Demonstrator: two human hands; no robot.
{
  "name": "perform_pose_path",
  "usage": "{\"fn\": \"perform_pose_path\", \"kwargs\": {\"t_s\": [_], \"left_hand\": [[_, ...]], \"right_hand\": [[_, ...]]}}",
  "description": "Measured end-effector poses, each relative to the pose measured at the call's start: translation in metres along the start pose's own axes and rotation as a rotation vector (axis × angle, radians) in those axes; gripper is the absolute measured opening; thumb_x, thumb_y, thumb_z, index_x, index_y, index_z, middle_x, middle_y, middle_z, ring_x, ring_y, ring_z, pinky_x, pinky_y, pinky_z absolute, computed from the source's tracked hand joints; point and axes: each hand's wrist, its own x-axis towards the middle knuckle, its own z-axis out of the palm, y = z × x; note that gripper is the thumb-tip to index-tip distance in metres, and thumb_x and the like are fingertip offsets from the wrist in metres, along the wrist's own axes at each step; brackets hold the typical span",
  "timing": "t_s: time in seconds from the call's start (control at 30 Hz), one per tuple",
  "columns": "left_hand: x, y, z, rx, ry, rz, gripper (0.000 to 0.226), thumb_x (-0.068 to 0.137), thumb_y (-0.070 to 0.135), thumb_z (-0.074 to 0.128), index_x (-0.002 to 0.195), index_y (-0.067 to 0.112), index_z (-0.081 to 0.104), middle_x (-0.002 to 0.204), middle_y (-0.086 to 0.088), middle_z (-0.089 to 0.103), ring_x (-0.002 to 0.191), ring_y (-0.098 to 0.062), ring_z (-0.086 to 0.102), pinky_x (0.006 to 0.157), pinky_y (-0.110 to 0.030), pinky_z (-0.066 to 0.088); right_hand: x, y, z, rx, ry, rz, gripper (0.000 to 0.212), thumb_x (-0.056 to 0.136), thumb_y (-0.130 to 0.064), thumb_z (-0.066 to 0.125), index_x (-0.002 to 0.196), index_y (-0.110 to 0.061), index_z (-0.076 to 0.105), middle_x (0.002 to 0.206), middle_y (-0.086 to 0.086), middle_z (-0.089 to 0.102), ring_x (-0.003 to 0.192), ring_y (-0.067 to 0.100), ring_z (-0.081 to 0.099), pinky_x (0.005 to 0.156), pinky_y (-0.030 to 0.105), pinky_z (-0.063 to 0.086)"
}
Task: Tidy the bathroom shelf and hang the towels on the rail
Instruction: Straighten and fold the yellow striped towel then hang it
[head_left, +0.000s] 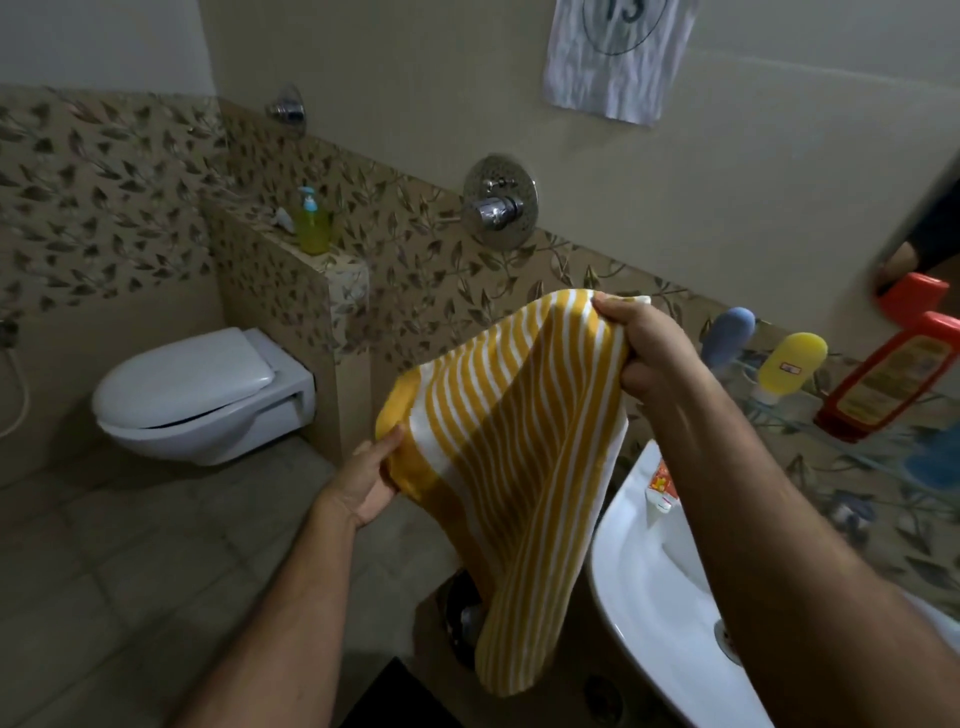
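A yellow and white striped towel (511, 457) hangs in the air in front of me, above the floor and left of the sink. My right hand (641, 348) grips its upper right corner. My left hand (371, 475) pinches its lower left edge. The towel's bottom end droops down past the sink's rim. On the glass shelf (883, 457) at the right stand a blue bottle (727, 335), a yellow bottle (789, 364) and a red bottle (893, 379). No towel rail is in view.
A white sink (654, 587) sits at the lower right, with a small tube (661, 486) on its rim. A white toilet (200, 395) hangs at the left. A yellow soap dispenser (312, 223) stands on the tiled ledge. A chrome tap (500, 200) is on the wall.
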Motion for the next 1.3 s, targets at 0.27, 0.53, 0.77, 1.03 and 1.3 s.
{"fn": "perform_pose_path", "kwargs": {"t_s": [0.27,0.53,0.77,1.03,1.3], "left_hand": [[0.001,0.07,0.073,0.261,0.191,0.28,0.032,0.097,0.036,0.053,0.108,0.009,0.066,0.097,-0.009,0.072,0.089,-0.023,0.07,0.073,-0.035,0.057],[-0.005,0.13,0.13,0.342,0.113,0.415,0.028,0.097,0.038,0.052,0.094,0.013,0.065,0.075,0.001,0.074,0.07,-0.013,0.071,0.057,-0.025,0.057],[-0.005,0.136,0.108,0.473,0.206,0.447,0.025,0.096,0.037,0.054,0.092,0.016,0.066,0.077,0.004,0.074,0.076,-0.014,0.07,0.064,-0.029,0.056],[0.002,0.138,0.091,0.46,0.316,0.369,0.024,0.095,0.033,0.059,0.104,0.011,0.065,0.101,-0.006,0.07,0.091,-0.019,0.067,0.079,-0.035,0.054],[0.002,0.151,0.083,0.483,0.333,0.293,0.031,0.092,0.034,0.063,0.109,0.009,0.066,0.107,-0.012,0.07,0.099,-0.026,0.067,0.082,-0.039,0.055]], "right_hand": [[0.017,-0.05,-0.039,-0.132,-0.105,-0.169,0.019,0.089,-0.009,0.065,0.108,-0.006,0.066,0.094,0.011,0.073,0.095,0.024,0.069,0.074,0.031,0.058],[0.02,0.026,-0.093,-0.153,-0.401,0.044,0.111,0.034,-0.052,0.097,0.129,-0.016,0.052,0.114,0.002,0.071,0.101,0.021,0.07,0.076,0.036,0.058],[0.038,0.037,-0.084,-0.016,-0.192,0.1,0.059,0.086,-0.036,0.063,0.136,-0.006,0.053,0.126,0.018,0.064,0.108,0.03,0.064,0.086,0.044,0.052],[0.027,0.057,-0.087,-0.078,-0.306,0.029,0.096,0.04,-0.049,0.095,0.121,-0.009,0.062,0.12,0.019,0.068,0.1,0.029,0.07,0.084,0.047,0.056],[0.017,0.03,-0.078,-0.197,-0.388,-0.073,0.061,0.063,-0.049,0.086,0.11,-0.013,0.069,0.114,0.014,0.072,0.096,0.022,0.072,0.078,0.034,0.058]]}}
